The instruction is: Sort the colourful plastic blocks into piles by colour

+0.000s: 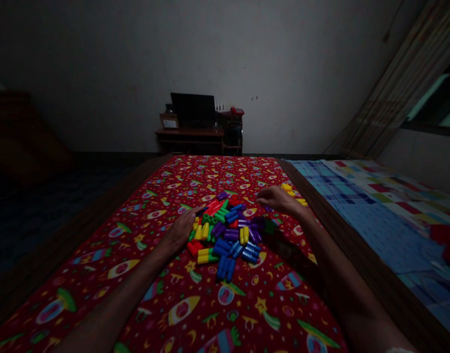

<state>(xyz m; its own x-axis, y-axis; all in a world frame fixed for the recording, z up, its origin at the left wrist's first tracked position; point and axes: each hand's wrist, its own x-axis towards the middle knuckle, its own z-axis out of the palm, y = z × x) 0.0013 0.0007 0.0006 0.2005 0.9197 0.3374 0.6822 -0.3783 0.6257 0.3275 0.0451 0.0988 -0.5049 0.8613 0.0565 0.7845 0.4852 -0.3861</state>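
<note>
A heap of plastic toy building blocks [231,235] in red, green, blue, yellow and purple lies on the red patterned sheet. My left hand [183,229] rests at the heap's left edge, fingers stretched toward it, beside yellow blocks [201,232]. Above the sheet, right of the heap, my right hand [278,198] hovers with its fingers slightly bent and apart from the blocks; nothing shows in it. Just beyond that hand are a few separate yellow blocks [287,188], partly hidden by it. A purple block [268,209] lies beneath it.
The red sheet [181,304] covers a long surface with brown side edges. To the right spreads a blue checked cloth [320,196]. At the far wall stands a desk [190,133] with a dark monitor [193,109]. A curtain [387,83] hangs by the window.
</note>
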